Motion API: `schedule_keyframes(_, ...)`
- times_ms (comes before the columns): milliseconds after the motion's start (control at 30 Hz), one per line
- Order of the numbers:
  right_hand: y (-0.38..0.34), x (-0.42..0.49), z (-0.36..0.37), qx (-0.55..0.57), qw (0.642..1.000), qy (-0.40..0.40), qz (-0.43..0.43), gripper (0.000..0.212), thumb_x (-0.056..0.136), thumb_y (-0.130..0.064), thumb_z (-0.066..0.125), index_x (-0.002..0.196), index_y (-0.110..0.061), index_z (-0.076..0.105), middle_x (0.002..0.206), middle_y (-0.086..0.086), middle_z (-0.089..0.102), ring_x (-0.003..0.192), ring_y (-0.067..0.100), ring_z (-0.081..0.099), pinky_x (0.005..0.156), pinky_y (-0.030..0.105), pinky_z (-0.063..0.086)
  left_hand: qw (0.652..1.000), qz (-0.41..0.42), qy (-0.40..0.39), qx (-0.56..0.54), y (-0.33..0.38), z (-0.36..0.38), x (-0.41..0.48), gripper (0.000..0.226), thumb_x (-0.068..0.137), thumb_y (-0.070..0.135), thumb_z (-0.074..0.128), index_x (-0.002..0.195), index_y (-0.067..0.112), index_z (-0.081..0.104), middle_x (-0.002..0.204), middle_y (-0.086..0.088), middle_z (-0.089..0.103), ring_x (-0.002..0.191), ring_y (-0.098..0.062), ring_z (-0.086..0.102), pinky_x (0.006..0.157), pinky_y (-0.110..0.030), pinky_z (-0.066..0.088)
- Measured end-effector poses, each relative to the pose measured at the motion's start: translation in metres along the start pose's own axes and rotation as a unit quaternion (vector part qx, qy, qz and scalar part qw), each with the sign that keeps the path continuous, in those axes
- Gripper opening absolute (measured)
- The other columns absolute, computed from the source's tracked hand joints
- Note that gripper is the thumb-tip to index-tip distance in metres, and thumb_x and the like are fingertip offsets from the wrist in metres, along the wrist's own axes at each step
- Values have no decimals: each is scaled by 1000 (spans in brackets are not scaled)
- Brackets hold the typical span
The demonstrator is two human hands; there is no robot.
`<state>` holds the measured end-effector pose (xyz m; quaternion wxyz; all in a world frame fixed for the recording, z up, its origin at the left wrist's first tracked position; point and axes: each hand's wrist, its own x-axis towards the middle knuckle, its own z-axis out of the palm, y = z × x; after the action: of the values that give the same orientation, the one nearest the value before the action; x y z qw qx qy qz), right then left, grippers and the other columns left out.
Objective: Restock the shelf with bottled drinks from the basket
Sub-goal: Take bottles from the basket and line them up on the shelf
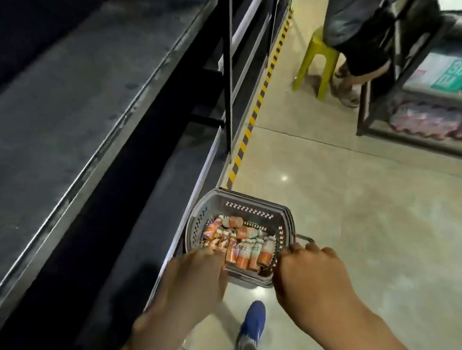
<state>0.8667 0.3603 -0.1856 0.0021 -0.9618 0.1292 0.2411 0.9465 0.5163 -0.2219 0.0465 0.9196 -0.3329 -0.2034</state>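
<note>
Reaching into the basket (pixel 249 202) on the floor (pixel 362 217) beside the shelf (pixel 61 100), the left hand (pixel 196 279) stretches open over orange bottles (pixel 244 250) (none gripped yet); the right hand (pixel 310 277) clamps the handle (pixel 303 237), probably steadying it.

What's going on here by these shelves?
A person is reaching down to a grey basket on the floor beside a dark shelf. Their right hand grips the basket by its handle, while the left hand reaches in over the orange-labelled bottles. The shelf in view holds no bottles.
</note>
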Motion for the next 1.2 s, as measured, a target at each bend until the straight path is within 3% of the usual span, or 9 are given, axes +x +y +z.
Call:
schedule_keyframes(133,11,89,51,52,997,-50,26,27,41,-29,87,62,-21,71,63,7,65,57,29,64,56,32,48,997,5,-72,18,-19,53,96,25,99,35,38,101,23,60,106,4,59,99,-19,58,78,-33,43)
schedule_keyframes(267,8,186,133,68,989,-126,24,34,88,-21,60,121,-15,64,124,12,63,116,29,58,94,38,42,984,19,-163,64,-47,140,199,27,99,31,39,110,21,61,115,-1,59,107,-22,56,81,-36,40)
schedule_keyframes(467,-2,343,304,43,980,-188,37,33,95,-17,54,128,-11,59,130,14,56,120,32,52,96,41,42,975,32,-206,74,-103,320,336,26,96,30,43,105,21,66,107,0,64,100,-21,62,77,-34,43)
schedule_keyframes(567,-14,416,409,151,965,-189,102,43,94,-22,58,134,-10,49,134,14,53,121,31,53,96,40,47,982,-5,-191,-4,-135,422,389,20,96,29,47,97,21,65,100,1,65,90,-17,64,73,-29,48)
schedule_keyframes(667,-28,477,519,351,893,-182,213,39,92,-28,58,127,-13,52,125,8,61,115,26,59,96,34,50,965,-149,-179,-123,-169,526,433,17,91,29,58,105,19,60,105,-2,65,95,-20,64,84,-37,54)
schedule_keyframes(767,-46,520,611,500,782,-181,326,25,88,-23,62,111,-12,59,108,5,67,106,24,64,85,28,50,915,-296,-200,-186,-193,612,461,63,85,36,70,136,9,45,135,-14,54,126,-33,51,104,-43,43)
schedule_keyframes(933,-72,559,695,598,648,-95,462,38,77,-33,74,105,-17,54,102,4,64,94,22,60,89,36,49,862,-417,-145,-250,-208,674,478,80,79,39,78,142,13,37,144,-18,41,131,-36,42,104,-44,38)
schedule_keyframes(1100,-76,563,705,501,710,-82,488,59,82,-50,71,120,-10,51,120,11,60,112,28,57,95,41,47,842,-423,-147,-299,-204,695,481,82,78,46,76,144,22,34,147,-16,32,127,-36,46,95,-48,46)
schedule_keyframes(1200,-68,566,711,529,690,-124,478,77,69,-62,73,122,-12,48,122,11,61,113,31,58,97,45,48,852,-412,-134,-294,-211,691,480,73,78,44,78,138,19,45,143,-12,41,127,-31,47,96,-41,43)
